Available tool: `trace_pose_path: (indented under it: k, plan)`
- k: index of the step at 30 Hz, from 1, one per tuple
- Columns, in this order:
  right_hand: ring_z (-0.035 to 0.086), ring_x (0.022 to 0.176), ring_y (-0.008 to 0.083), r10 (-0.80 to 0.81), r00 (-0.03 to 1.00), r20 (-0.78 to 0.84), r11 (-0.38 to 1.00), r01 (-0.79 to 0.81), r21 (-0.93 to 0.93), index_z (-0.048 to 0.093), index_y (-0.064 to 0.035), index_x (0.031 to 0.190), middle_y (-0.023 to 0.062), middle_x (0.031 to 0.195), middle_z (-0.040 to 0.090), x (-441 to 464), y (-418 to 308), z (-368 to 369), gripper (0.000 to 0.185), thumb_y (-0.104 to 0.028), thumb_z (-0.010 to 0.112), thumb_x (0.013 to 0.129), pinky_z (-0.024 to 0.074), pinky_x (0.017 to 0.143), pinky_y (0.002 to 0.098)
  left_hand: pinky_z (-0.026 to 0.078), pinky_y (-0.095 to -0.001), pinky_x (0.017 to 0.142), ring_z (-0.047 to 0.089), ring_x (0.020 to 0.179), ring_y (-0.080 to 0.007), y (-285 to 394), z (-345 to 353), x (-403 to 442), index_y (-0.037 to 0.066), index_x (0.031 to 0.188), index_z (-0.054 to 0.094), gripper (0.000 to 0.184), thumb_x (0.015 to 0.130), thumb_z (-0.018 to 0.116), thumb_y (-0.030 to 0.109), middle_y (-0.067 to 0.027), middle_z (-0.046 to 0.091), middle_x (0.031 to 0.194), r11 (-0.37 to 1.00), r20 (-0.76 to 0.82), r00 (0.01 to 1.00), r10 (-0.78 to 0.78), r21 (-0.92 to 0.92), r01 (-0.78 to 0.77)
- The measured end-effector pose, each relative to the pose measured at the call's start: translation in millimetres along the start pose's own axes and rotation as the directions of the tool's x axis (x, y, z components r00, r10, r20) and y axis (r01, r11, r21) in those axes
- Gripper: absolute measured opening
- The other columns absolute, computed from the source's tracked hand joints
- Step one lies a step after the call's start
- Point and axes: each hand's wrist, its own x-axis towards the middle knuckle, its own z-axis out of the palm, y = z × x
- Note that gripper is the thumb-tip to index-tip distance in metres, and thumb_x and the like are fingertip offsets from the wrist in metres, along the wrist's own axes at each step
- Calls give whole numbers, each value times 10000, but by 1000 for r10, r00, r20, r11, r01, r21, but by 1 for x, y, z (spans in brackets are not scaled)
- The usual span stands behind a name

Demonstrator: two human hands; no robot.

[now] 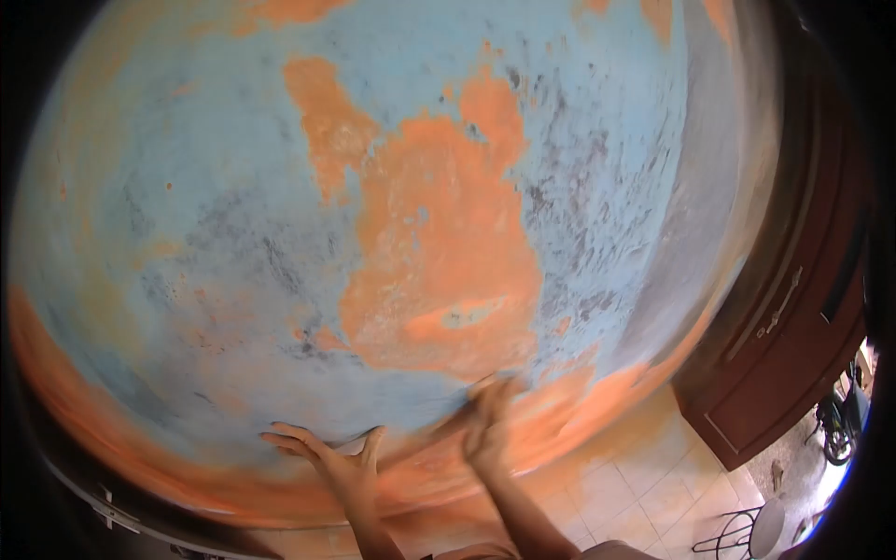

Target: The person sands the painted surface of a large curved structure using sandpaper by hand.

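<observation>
A big surface (448, 215), which looks curved through the wide lens, fills most of the view. It carries worn light blue paint, orange patches and dark scuff marks. My left hand (341, 462) rests near its lower edge, thumb and fingers spread apart against the orange and blue area. A small pale patch shows between the thumb and fingers; I cannot make out what it is. To the right, my right hand (488, 425) is at the surface, below the large orange patch. Motion smears its fingers, so whether anything is under them is hidden.
A dark red-brown door (775, 345) stands at the right. Below lies a tiled floor (635, 476) with orange dust or stain. A round-topped stool (767, 530) with thin dark legs is at the lower right, and a motorcycle (837, 429) is partly visible outside.
</observation>
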Motion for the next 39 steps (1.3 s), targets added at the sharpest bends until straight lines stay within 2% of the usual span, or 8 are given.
trace_pose_path:
  k: [5, 9, 13, 15, 16, 19, 26, 39]
  plan:
    - [422, 1267, 341, 237, 862, -447, 970, -232, 67, 251, 115, 1450, 231, 1342, 445, 19, 20, -3, 472, -79, 341, 1029, 268, 1115, 433, 69, -578, 1161, -83, 1454, -455, -12, 10, -12, 87, 1539, -55, 1379, 556, 900, 231, -272, -175, 1561, 999, -7, 1000, 21, 30, -21]
    - [464, 1100, 471, 64, 980, 188, 992, -43, -117, 486, 182, 1177, 297, 1169, 488, -56, 7, 12, 434, -6, 475, 785, 383, 985, 480, 95, -571, 1160, -81, 1457, -446, -7, 10, -14, 90, 1542, -50, 1366, 570, 901, 226, -275, -172, 1561, 1000, 18, 1000, -9, 3, 9]
    - [405, 895, 217, 153, 939, 308, -274, 340, -900, 358, 147, 1262, 101, 969, 424, -47, 56, 0, 350, -102, 391, 1018, 398, 836, 386, 90, -569, 1160, -83, 1455, -448, -11, 18, -22, 92, 1542, -49, 1312, 635, 883, 269, -281, -173, 1557, 998, -7, 1000, 11, -59, -11]
    - [592, 876, 220, 360, 872, -330, 730, -484, -483, 520, 66, 1078, 127, 950, 604, -44, 62, 16, 226, -132, 458, 991, 460, 819, 364, 82, -577, 1157, -89, 1451, -457, -12, 27, -34, 92, 1540, -55, 1301, 657, 876, 306, -293, -178, 1551, 992, -17, 1000, -15, -124, 13]
    - [685, 866, 222, 657, 654, -375, 750, -615, 243, 601, 26, 987, 140, 940, 695, -43, 58, 24, 206, -148, 491, 978, 492, 811, 354, 73, -586, 1153, -96, 1445, -468, -9, 34, -42, 92, 1539, -63, 1299, 668, 866, 346, -307, -186, 1541, 1000, 38, 999, 3, -26, -2]
    - [406, 1286, 524, 77, 994, -81, 993, -83, -83, 457, 138, 1296, 358, 1302, 478, -81, 0, 28, 397, -75, 477, 961, 333, 1094, 496, 75, -584, 1151, -110, 1433, -492, -5, 53, -62, 79, 1536, -66, 1267, 698, 845, 352, -320, -196, 1533, 996, 86, 995, 54, 66, -60]
    - [153, 1455, 401, 341, 922, -181, 921, -290, 258, 246, 95, 1453, 312, 1530, 208, -57, 49, 7, 505, -137, 376, 1023, 189, 1160, 422, 165, -546, 1150, -82, 1444, -480, -12, 37, -76, 61, 1540, -18, 1195, 723, 833, 256, -315, -202, 1534, 990, 248, 960, 133, -86, -116]
    - [506, 1212, 342, 824, 566, -3, 489, -708, 510, 356, 115, 1391, 258, 1339, 493, -62, 143, -12, 470, -190, 399, 1036, 415, 992, 396, 101, -480, 1170, -78, 1454, -447, 56, 92, -96, 103, 1535, -92, 1228, 744, 836, 246, -348, -205, 1516, 999, 180, 984, -6, -30, 12]
